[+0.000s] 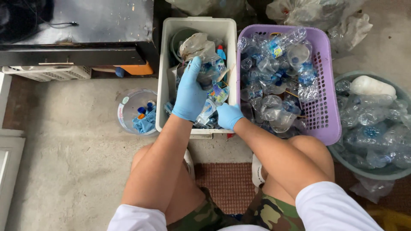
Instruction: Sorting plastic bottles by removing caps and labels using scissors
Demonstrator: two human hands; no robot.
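The person sits low over a row of containers on the concrete floor, both hands in light blue rubber gloves. The left hand reaches into the tall white rectangular plastic bin straight ahead, its fingers curled down over a crushed clear plastic bottle that lies on top of the pile inside; the grip looks closed on it, though the fingertips are hidden among the plastic. The right hand is at the near right corner of the same bin, closed around the lower end of a second clear plastic bottle that slants up toward the left hand.

Just right of the white bin, touching it, stands a lilac perforated plastic basket heaped with squashed clear bottles and blue labels. Further right is a round grey-green plastic tub, also full of clear bottles, with a white oblong bottle on top at its far side. Left of the white bin, a small clear round tub holds blue bottle caps and a few orange ones. A reddish-brown woven mat lies between the person's knees.
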